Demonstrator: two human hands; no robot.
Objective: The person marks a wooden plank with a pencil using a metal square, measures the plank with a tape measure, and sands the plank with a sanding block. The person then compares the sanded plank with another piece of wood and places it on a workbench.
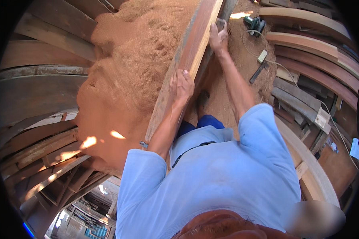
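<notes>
A long wooden board [193, 44], reddish-brown on its face with a pale yellow strip along its right edge, slants away from my body. My left hand [182, 84] is closed over the board's right edge, its fingers curled on the top face. Farther along, my right hand [219, 38] is closed around a small dark block [220, 24] at the board's right side. The block's underside and exact kind are hidden by the fingers. A small metal piece [144, 144] sits at the board's near end, beside my left forearm.
A heap of sawdust [127, 67] spreads left of the board. Planks [44, 59] are stacked at the left, and curved timbers [307, 44] at the right. On the ground at right lie a green power tool [254, 26], cords, a pale socket block [262, 55] and a dark long tool [259, 71].
</notes>
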